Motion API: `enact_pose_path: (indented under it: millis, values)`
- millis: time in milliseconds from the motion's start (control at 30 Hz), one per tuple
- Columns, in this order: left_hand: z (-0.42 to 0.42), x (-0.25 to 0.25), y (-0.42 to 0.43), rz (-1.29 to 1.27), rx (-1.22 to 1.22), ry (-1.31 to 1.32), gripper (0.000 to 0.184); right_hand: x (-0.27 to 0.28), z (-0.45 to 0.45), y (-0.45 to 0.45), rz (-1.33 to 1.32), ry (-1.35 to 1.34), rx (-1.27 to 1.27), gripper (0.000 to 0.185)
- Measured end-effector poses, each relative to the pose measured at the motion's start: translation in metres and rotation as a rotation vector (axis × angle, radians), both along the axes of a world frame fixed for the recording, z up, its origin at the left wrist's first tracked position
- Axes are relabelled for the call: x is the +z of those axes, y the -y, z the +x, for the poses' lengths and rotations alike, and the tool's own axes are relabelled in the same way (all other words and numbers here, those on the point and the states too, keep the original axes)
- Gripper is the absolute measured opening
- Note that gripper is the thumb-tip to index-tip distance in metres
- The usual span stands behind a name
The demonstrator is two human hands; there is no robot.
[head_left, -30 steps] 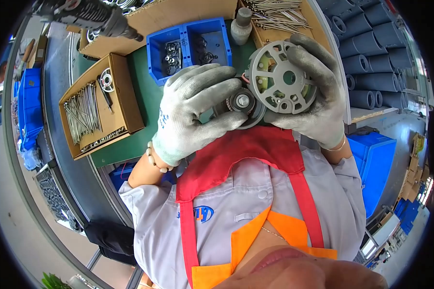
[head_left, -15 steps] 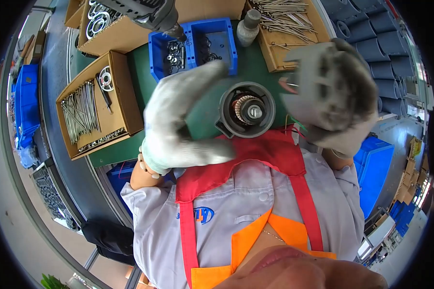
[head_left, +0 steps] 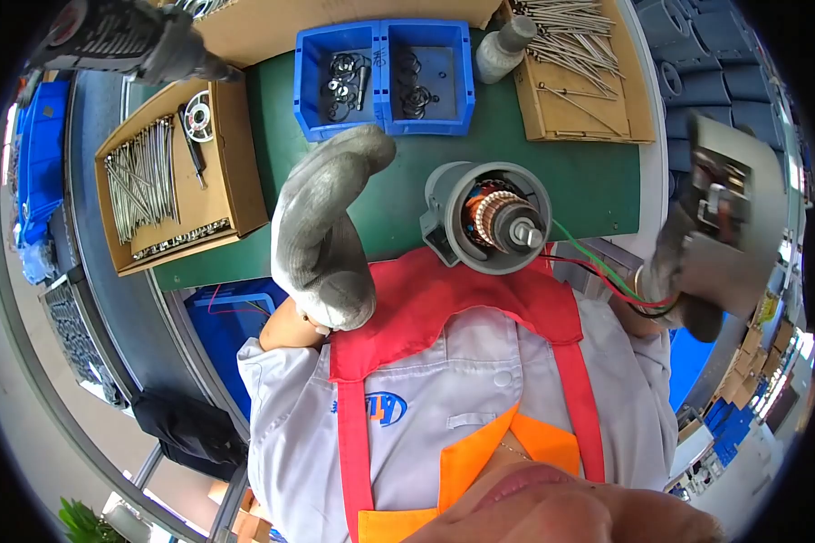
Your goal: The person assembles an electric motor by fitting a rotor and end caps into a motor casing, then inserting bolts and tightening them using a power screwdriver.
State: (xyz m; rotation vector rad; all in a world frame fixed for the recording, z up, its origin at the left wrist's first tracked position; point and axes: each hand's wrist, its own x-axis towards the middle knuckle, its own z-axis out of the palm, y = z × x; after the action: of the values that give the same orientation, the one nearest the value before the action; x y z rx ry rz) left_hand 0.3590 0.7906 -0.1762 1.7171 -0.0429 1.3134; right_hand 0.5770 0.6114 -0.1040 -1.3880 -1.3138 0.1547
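Observation:
A grey cylindrical motor housing stands tilted near the bench's front edge. Inside it shows an armature with a copper-coloured ring and a metal shaft end. My left hand, in a grey-white glove, is to the left of the housing, fingers curved and thumb apart, holding nothing. At the far right, my gloved right hand grips a grey casing part with a rectangular opening showing metal pieces. Green, red and black wires stretch from the housing to that hand, whose fingers are partly hidden.
A power screwdriver hangs upper left. Blue bins with small rings stand behind the housing, beside a grey-white bottle. Cardboard boxes hold long screws, left and right. Grey housings are stacked beyond the right edge.
My right hand has moved right and down with the casing part, drawing the wires out. My left hand's fingers have drawn back from the housing. The screwdriver appears farther left; the housing now leans.

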Motion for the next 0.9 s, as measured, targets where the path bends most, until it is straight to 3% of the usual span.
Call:
enact_pose_path:
  millis: [367,567,633,667,700,833,900]
  values:
    - [-0.043,-0.023,-0.001,-0.207,0.225,-0.052,0.073,0.016,0.004,0.004,-0.488,0.101,-0.101,0.093]
    - [-0.019,-0.018,0.005,-0.083,0.163,-0.046,0.064,0.034,-0.003,0.029,-0.677,0.163,-0.232,0.091]
    - [-0.016,-0.009,0.011,-0.108,0.242,-0.159,0.066,-0.015,-0.035,-0.004,0.079,-0.239,-0.123,0.099]
    - [-0.010,-0.008,0.012,-0.102,0.216,-0.102,0.062,-0.023,-0.045,-0.022,0.408,-0.591,0.292,0.101]
    - [-0.009,-0.006,0.013,-0.091,0.203,-0.097,0.062,-0.011,-0.037,-0.013,0.198,-0.335,0.188,0.101]
    - [0.000,-0.006,0.020,-0.123,0.202,-0.033,0.061,-0.011,-0.030,-0.007,-0.044,0.076,0.256,0.098]
    - [0.006,-0.003,0.020,-0.046,0.123,-0.028,0.059,-0.009,-0.031,-0.010,-0.106,0.285,0.164,0.090]
